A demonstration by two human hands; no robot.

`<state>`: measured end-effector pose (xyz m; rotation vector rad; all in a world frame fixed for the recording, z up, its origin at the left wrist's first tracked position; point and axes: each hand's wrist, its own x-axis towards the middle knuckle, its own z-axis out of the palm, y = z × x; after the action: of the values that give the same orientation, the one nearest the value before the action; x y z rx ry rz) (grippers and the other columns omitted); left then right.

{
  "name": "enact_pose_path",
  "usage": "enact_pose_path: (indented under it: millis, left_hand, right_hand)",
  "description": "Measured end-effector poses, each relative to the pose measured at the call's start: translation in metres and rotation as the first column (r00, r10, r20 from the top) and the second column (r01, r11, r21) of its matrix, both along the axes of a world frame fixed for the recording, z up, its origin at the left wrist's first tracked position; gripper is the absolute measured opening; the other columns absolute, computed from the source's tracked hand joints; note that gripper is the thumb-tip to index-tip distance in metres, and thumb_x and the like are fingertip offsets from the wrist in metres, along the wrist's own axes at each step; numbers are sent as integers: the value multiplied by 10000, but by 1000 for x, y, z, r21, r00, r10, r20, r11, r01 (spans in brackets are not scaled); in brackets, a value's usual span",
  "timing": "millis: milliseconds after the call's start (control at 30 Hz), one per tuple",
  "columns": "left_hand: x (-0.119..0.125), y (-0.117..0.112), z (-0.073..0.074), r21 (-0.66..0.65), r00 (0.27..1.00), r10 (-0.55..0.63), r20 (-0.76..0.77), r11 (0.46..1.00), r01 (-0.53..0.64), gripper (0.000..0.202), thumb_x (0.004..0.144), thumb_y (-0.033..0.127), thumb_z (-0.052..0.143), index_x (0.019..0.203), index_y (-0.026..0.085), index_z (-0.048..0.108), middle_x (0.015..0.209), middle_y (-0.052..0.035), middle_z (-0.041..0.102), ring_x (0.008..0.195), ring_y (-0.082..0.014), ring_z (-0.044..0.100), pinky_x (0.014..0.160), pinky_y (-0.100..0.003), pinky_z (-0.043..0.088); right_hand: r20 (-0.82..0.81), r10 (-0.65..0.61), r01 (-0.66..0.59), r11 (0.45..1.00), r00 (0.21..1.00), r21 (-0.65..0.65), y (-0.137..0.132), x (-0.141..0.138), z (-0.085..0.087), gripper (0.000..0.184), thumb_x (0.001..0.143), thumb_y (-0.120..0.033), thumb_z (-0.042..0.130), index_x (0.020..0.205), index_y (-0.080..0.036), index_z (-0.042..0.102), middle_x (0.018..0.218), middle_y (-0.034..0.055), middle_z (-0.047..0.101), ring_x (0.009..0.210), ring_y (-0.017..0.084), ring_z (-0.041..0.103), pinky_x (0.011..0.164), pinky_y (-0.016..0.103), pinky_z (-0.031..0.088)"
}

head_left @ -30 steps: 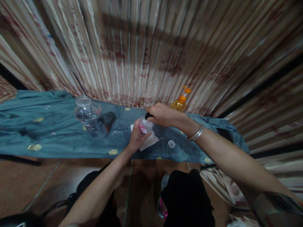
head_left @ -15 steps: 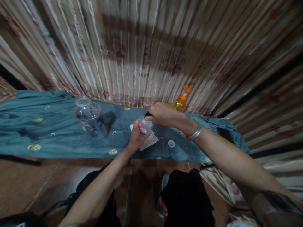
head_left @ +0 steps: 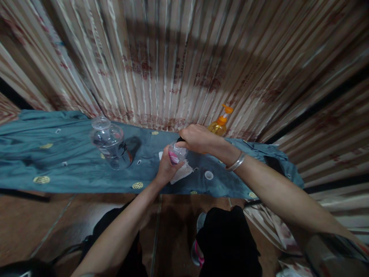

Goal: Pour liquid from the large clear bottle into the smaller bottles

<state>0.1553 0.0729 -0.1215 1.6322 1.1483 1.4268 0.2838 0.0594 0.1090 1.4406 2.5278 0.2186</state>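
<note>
In the head view my left hand [head_left: 166, 168] is wrapped round a small clear plastic bottle [head_left: 182, 152] with a pink label. Over the bottle's top, my right hand [head_left: 195, 137] is closed on a small black object [head_left: 180, 139]. Fingers cover most of that object, so I cannot tell its kind. Beneath the bottle lies a crumpled white wrapper [head_left: 181, 175]. A round white lid [head_left: 209, 175] rests on the cloth to the right of it.
A large clear plastic jar [head_left: 113, 148] stands on the left of the teal cloth [head_left: 72, 165]. Behind my right hand is an orange pump bottle [head_left: 220, 123]. Farther right lies a dark flat object [head_left: 273, 164]. A striped curtain [head_left: 167, 69] hangs behind the table.
</note>
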Motion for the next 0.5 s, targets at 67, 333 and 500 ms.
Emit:
enact_pose_path:
  millis: [67, 333, 500]
  left_hand:
    - [0, 0, 0, 3, 1000, 3, -1, 1000, -3, 895, 644, 319, 943, 1411, 248, 488, 1366, -112, 676, 1284, -332, 680, 1144, -522, 524]
    - [1, 0, -2, 4, 1000, 6, -4, 1000, -6, 903, 651, 336, 941, 1421, 236, 480, 1335, -118, 684, 1265, -337, 684, 1123, -526, 535]
    - [0, 1, -1, 20, 1000, 2, -2, 1000, -2, 908, 633, 329, 956, 1413, 253, 497, 1363, -98, 673, 1277, -329, 674, 1143, -519, 522]
  right_hand:
    - [6, -36, 36, 999, 999, 13, -3, -2, 2, 436, 1105, -452, 579, 1193, -66, 761, 1118, 244, 801, 1093, 350, 761, 855, 366, 538]
    - [-18, 46, -47, 999, 999, -3, 0, 3, -3, 273, 1056, -256, 647, 1251, -87, 736, 1143, 188, 811, 1073, 301, 761, 862, 329, 526]
    - [36, -12, 10, 998, 999, 55, -4, -5, -1, 418, 1095, -449, 597, 1200, -77, 759, 1099, 230, 812, 1048, 344, 772, 836, 358, 541]
